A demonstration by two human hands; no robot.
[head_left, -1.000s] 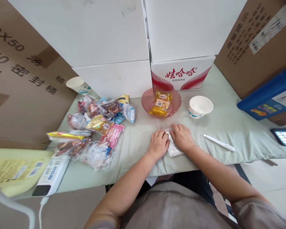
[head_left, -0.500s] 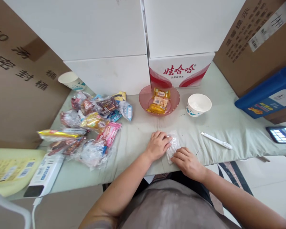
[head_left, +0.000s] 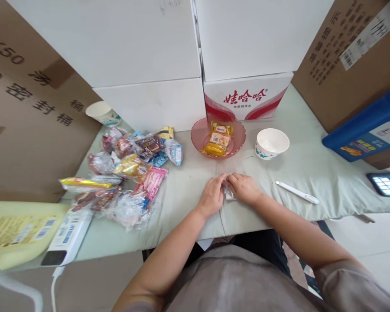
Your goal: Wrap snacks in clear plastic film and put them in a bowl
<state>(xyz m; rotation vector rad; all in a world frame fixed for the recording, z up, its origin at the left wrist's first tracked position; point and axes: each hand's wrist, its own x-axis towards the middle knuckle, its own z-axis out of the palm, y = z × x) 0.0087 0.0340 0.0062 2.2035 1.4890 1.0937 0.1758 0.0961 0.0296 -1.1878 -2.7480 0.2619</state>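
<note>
A small piece of clear plastic wrap (head_left: 229, 194) lies on the cloth-covered table between my two hands, partly hidden by them. My left hand (head_left: 212, 194) grips its left side, fingers pressed together. From the right, my right hand (head_left: 245, 188) has its curled fingers on the same plastic, fingertips close to those of the left. Just beyond the hands stands a pink glass bowl (head_left: 197, 135) with several wrapped snacks (head_left: 220, 138) in it. A white paper bowl (head_left: 271, 144) is to the right of it.
A heap of packaged snacks and plastic bags (head_left: 130, 169) covers the left side. To the right lies a white utility knife (head_left: 297, 192), with a phone (head_left: 387, 184) and blue jug (head_left: 367, 125) farther over. White boxes (head_left: 149, 104) wall off the back; a power strip (head_left: 66, 238) sits front left.
My right hand has moved up and left, close to my left hand. The plastic, earlier spread flat and longer, now shows as a smaller piece between the hands. The view has shifted slightly.
</note>
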